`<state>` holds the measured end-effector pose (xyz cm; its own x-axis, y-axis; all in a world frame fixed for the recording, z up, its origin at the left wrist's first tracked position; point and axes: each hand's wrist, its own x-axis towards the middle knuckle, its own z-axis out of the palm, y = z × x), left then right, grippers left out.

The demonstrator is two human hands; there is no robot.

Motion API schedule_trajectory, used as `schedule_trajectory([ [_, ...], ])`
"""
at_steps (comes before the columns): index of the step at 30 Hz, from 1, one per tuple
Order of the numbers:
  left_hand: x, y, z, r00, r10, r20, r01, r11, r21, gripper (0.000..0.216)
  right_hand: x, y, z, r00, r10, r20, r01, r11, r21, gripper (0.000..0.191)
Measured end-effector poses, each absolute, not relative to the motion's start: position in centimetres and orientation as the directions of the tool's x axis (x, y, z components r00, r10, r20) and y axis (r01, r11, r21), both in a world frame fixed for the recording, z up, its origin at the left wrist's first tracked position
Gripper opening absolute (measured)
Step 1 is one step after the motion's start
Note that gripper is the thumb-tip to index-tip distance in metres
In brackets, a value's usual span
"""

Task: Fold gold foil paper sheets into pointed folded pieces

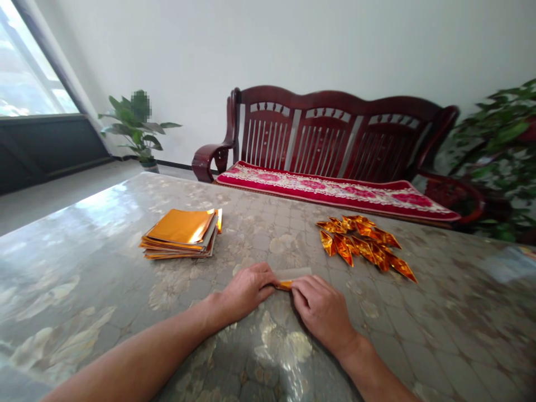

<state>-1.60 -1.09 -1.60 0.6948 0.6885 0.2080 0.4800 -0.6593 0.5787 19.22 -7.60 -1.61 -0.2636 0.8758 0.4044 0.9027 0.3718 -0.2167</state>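
Observation:
A sheet of gold foil paper (293,273) lies on the table in front of me, its grey back up and its near edge folded over to show a gold strip. My left hand (252,287) grips the left end of that fold, fingers closed. At the right end, my right hand (320,306) pinches the same fold with curled fingers. Both hands hide much of the sheet. Beyond my left hand sits a stack of gold foil paper (180,226). Several folded gold foil pieces (364,243), pointed at the ends, lie in a cluster beyond my right hand.
The table (125,290) has a glossy floral cover. A dark red wooden bench (322,134) with a red patterned cushion (335,188) stands behind it. Potted plants (138,131) are at both sides. A clear plastic item (508,262) lies at the table's right.

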Motion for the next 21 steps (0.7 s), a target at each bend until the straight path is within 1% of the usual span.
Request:
schedule_trajectory([
  [7, -1.1, -1.2, -1.5, 0.65, 0.734, 0.196, 0.563, -0.639, 0.524, 0.02, 19.3, -7.0, -2.0, -0.206, 0.883, 0.422, 0.893, 0.346, -0.289, 0.021],
  [13, -0.6, -1.0, -1.3, 0.581, 0.801, 0.143, 0.631, -0.555, 0.543, 0.019, 19.5, -6.6, -2.3, -0.188, 0.882, 0.432, 0.875, 0.351, -0.335, 0.021],
  [17, -0.3, -0.8, -1.4, 0.537, 0.834, 0.13, 0.639, -0.502, 0.583, 0.02, 19.8, -6.5, -2.2, -0.177, 0.882, 0.436, 0.859, 0.355, -0.369, 0.019],
  [21, -0.2, -0.7, -1.5, 0.505, 0.854, 0.126, 0.648, -0.472, 0.598, 0.02, 20.0, -6.4, -2.1, -0.149, 0.89, 0.431, 0.861, 0.331, -0.386, 0.015],
])
